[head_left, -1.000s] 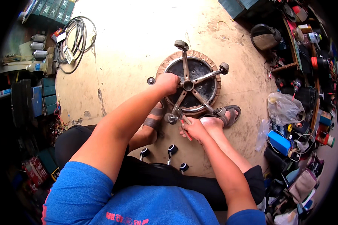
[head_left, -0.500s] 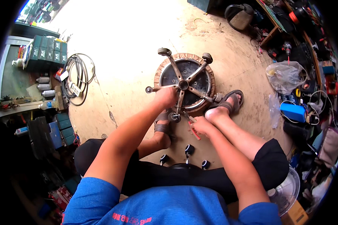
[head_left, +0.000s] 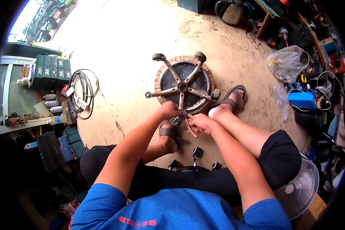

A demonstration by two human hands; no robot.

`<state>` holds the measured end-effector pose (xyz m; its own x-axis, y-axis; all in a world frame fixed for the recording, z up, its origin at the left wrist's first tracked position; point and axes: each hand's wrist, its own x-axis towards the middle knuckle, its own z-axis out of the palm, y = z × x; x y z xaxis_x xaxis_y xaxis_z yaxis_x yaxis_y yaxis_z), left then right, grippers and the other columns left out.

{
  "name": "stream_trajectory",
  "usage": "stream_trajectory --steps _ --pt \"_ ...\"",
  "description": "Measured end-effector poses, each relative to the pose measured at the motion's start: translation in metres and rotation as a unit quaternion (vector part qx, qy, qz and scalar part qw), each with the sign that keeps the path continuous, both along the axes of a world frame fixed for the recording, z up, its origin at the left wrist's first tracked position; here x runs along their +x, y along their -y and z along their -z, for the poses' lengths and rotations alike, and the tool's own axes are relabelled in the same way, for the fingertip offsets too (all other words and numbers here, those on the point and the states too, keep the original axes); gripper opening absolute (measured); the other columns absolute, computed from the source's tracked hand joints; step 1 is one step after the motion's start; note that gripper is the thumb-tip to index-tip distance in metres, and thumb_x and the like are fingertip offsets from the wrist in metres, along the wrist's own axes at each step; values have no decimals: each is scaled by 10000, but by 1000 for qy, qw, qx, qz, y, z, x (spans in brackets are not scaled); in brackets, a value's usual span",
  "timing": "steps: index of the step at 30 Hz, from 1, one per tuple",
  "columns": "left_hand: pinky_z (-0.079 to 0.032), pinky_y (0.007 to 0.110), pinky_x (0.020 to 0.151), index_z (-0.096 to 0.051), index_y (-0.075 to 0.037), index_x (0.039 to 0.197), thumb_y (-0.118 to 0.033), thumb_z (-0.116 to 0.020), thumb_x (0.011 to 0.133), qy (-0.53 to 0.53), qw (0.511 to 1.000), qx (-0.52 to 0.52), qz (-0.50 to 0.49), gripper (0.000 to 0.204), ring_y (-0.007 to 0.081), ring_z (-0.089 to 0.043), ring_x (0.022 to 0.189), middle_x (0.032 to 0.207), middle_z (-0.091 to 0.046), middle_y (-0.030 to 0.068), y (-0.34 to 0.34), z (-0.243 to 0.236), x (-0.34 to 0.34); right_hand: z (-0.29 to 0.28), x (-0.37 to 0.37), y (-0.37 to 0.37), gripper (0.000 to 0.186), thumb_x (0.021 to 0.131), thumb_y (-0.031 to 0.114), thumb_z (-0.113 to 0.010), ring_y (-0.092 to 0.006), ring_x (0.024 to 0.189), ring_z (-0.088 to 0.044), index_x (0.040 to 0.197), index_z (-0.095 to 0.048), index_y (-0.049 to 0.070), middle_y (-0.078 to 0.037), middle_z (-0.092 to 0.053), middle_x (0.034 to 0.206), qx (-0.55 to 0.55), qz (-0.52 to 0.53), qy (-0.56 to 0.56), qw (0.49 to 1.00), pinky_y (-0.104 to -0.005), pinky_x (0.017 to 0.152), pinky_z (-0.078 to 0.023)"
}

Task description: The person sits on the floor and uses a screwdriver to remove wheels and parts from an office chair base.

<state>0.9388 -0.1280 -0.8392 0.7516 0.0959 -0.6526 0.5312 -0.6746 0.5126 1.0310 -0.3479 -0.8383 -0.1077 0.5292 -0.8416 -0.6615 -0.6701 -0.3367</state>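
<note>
An upside-down round stool (head_left: 163, 106) lies on the floor between my feet, its five-legged metal base (head_left: 182, 87) facing up with a caster at each leg end. My left hand (head_left: 169, 110) is closed at the outer end of the near leg, just above the near caster (head_left: 175, 121); what its fingertips hold is hidden. My right hand (head_left: 202, 123) grips red-handled pliers (head_left: 191, 128) from the right. The pliers' jaws reach the same leg end, close to my left fingers. Whether they bite on anything is too small to tell.
My sandalled feet flank the stool's near side. More casters (head_left: 197, 152) show under my seat. A coiled cable with a power strip (head_left: 81, 103) lies left, beside shelves with green boxes (head_left: 50, 72). A plastic bag (head_left: 288, 63), a blue box (head_left: 302, 100) and a fan (head_left: 301, 188) stand right.
My left hand has moved from the left leg to the near leg's end. My right hand has brought the pliers up and left to that spot. The view has shifted slightly.
</note>
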Motion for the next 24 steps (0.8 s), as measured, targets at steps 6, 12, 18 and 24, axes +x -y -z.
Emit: stream_trajectory --steps 6,12,18,24 --pt "-538 475 722 -728 6 827 -311 -677 771 23 999 30 2 326 401 -682 763 806 -683 252 7 -9 4 3 12 -1 140 992 90 -574 -261 839 -752 1102 -617 16 -113 -699 917 3 -3 -63 998 -258 558 -606" --pt "-529 481 702 -710 9 836 -308 -673 779 57 998 11 3 324 409 -676 763 793 -675 257 5 -5 4 -10 20 -7 261 1000 249 -611 -211 716 -720 1075 -646 2 -143 -712 938 -27 -38 -47 998 -226 399 -458" --pt "-546 495 751 -718 12 842 -316 -683 792 28 999 28 -8 333 426 -684 825 837 -690 265 8 1 8 -11 5 -13 315 1015 298 -596 -189 638 -673 1058 -643 -11 -123 -692 863 -31 3 9 999 -243 398 -439" --pt "-557 503 770 -735 -35 871 -279 -624 849 33 989 140 -35 270 413 -693 844 859 -704 245 19 -8 6 13 -20 3 267 1025 287 -574 -176 569 -603 1032 -602 21 -91 -650 816 1 175 -144 974 -255 420 -452"
